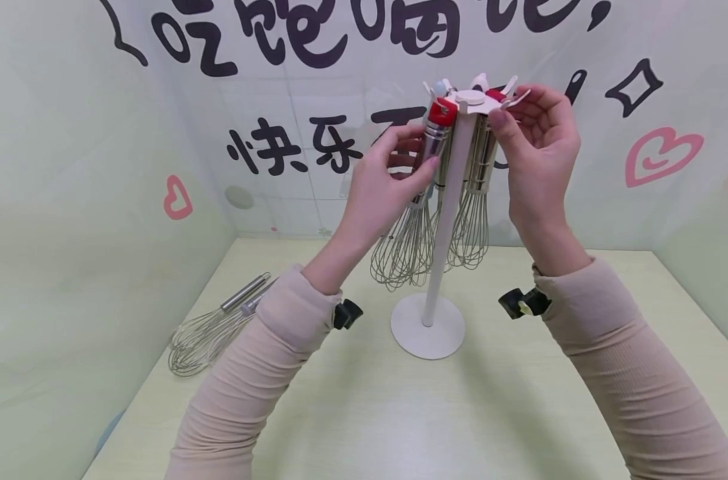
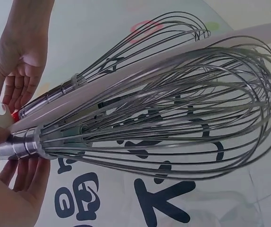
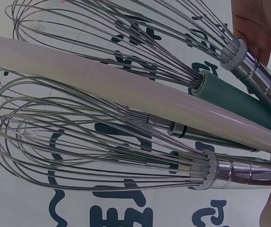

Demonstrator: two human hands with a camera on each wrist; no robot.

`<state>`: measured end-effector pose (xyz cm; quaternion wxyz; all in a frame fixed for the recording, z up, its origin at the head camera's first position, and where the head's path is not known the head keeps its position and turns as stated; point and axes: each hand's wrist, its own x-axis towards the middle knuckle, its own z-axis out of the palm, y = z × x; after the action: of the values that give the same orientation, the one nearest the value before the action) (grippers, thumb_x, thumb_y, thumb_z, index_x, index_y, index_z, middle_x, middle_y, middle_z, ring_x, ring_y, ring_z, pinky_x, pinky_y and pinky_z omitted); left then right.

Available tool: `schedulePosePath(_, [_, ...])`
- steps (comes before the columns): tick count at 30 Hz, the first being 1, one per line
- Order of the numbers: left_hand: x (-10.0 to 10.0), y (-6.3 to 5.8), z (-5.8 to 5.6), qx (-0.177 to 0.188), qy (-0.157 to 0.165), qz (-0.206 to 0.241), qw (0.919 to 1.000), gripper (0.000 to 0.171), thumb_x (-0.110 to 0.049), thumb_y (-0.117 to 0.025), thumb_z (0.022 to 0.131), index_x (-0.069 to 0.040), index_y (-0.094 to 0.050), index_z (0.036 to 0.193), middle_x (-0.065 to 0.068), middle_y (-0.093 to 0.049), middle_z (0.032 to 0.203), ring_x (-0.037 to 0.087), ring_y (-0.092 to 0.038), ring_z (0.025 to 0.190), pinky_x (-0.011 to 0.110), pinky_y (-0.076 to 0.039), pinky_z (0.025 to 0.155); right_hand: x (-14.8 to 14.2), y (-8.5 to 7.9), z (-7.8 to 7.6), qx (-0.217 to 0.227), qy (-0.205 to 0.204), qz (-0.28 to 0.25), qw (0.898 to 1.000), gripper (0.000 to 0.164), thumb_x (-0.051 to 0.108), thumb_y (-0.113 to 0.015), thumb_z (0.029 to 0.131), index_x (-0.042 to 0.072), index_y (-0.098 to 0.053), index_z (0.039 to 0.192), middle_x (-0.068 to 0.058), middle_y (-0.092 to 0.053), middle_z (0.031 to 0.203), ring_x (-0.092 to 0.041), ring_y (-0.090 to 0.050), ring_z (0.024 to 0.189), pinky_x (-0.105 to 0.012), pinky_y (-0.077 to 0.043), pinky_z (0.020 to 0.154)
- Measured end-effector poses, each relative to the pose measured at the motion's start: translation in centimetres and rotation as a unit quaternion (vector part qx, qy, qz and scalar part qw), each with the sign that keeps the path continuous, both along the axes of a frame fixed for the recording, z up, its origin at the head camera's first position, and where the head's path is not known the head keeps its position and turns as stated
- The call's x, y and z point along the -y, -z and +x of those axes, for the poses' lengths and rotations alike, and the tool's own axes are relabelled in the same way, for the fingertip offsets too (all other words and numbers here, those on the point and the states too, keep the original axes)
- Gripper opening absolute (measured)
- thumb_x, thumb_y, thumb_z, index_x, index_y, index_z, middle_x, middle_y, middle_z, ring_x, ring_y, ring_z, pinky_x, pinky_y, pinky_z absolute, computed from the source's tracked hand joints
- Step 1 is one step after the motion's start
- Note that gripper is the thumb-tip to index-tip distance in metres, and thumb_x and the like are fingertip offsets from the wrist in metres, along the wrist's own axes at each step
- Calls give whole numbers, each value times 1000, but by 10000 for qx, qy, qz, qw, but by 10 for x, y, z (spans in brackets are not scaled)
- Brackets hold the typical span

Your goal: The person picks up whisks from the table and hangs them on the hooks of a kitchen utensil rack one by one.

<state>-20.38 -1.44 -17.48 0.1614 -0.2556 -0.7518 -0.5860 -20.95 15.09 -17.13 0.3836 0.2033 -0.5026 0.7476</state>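
Observation:
A white whisk stand (image 1: 447, 220) rises from a round base, with several steel whisks hanging from its hooked top. My left hand (image 1: 383, 163) grips the steel handle of a red-ended whisk (image 1: 439, 130) at the left of the pole; its wire loops (image 2: 173, 137) point down. My right hand (image 1: 544, 143) is at the top right, thumb and forefinger holding a white hook (image 1: 516, 99) of the stand. Just beside that hand hangs a second red-ended whisk (image 3: 244, 171). A green-handled whisk (image 3: 237, 97) hangs behind the pole.
Two more whisks (image 1: 220, 323) lie on the pale table (image 1: 364, 413) at the left, partly covered by my left sleeve. The stand's round base (image 1: 427, 340) rests on the table. Behind it hangs a pale sheet (image 1: 316, 213) with dark lettering.

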Motion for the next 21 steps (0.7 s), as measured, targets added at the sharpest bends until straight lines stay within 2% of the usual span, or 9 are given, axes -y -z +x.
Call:
schedulePosePath(7, [1, 5, -1, -31, -56, -97, 9999, 42, -6, -67, 86, -1, -55, 126, 15, -62, 116, 21, -63, 100, 21, -57, 84, 1, -2, 1, 38, -33, -49, 10000, 25, 5, -77, 77, 11, -60, 95, -3, -61, 92, -17, -56, 90, -22, -48, 83])
schedulePosePath(11, [4, 9, 0, 55, -43, -45, 10000, 40, -9, -65, 88, -1, -56, 125, 14, -62, 117, 21, -63, 100, 22, -57, 84, 1, -1, 1, 42, -40, -55, 10000, 25, 4, -77, 77, 11, -60, 94, -3, -61, 91, -16, -56, 89, -21, -48, 82])
schedulePosePath(21, [13, 20, -2, 239, -254, 39, 9994, 34, -16, -60, 92, -4, -57, 124, 13, -62, 117, 21, -62, 101, 27, -56, 86, 0, -2, 2, 58, -90, -46, 9999, 27, 7, -80, 75, 10, -61, 93, -4, -62, 90, -17, -56, 89, -22, -48, 81])
